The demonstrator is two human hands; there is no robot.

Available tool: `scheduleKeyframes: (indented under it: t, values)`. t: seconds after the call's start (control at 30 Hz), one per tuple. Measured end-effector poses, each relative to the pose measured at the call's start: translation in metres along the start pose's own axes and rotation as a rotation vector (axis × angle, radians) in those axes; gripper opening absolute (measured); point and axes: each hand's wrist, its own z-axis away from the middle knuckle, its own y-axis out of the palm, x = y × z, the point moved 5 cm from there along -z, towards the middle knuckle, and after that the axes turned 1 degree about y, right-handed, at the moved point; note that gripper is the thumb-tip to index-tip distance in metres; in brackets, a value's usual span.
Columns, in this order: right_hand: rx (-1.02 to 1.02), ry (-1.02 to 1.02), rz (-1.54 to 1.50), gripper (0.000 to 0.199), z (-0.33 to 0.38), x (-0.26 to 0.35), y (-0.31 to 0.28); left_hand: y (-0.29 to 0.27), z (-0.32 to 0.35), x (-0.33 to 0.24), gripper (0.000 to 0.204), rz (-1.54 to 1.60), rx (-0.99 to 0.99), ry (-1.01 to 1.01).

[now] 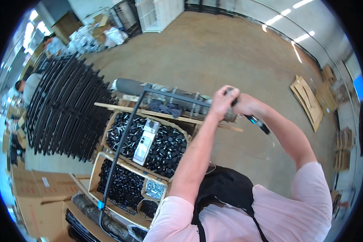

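A long, bent black metal tube frame (123, 139) crosses over the boxes in front of me, with a blue band near its lower left bend. My left hand (224, 101) is closed around the far right end of its upper bar. Right beside it, my right hand (245, 104) is closed on a dark rod-shaped piece (259, 124) with a blue band, which slants down to the right below the wrist. Whether this piece belongs to the frame I cannot tell. Beneath the frame, open cartons (97, 171) hold many small black caps (167, 151).
A white tray (146, 141) lies on the caps, near a small box of silvery screws (154, 188). Black metal parts (68, 109) are stacked at left, with people beyond. Behind the cartons lies a wrapped roll (133, 86). Flattened cardboard (306, 103) rests on the floor at right.
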Motion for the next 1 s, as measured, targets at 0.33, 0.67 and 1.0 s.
scheduleKeyframes:
  t: [0.33, 0.67, 1.0]
  values:
    - [0.153, -0.349, 0.223, 0.034, -0.091, 0.202, 0.009, -0.173, -0.013, -0.12, 0.017, 0.007, -0.377, 0.118]
    - [0.177, -0.535, 0.24, 0.034, -0.202, 0.363, 0.046, -0.347, -0.04, -0.195, 0.019, -0.031, -0.609, 0.273]
    - [0.266, -0.522, 0.312, 0.031, -0.24, 0.373, 0.065, -0.381, -0.051, -0.175, 0.018, 0.008, -0.663, 0.272]
